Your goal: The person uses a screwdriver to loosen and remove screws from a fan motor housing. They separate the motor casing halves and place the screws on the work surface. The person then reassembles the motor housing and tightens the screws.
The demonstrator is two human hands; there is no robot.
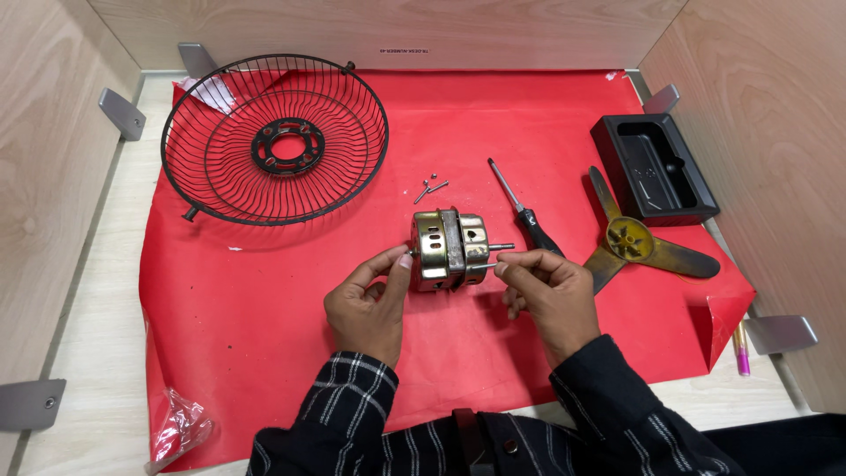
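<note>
A brass-coloured fan motor lies on its side on the red mat, shaft pointing right. My left hand touches the motor's left end with thumb and fingertip. My right hand pinches a thin long screw sticking out of the motor's right face, just below the shaft. A black-handled screwdriver lies just behind my right hand. A few loose screws rest behind the motor.
A black wire fan guard sits at the back left. Gold fan blades and a black plastic tray are at the right. A clear plastic bag lies at the front left, a pink pen at the right edge. Wooden walls surround the bench.
</note>
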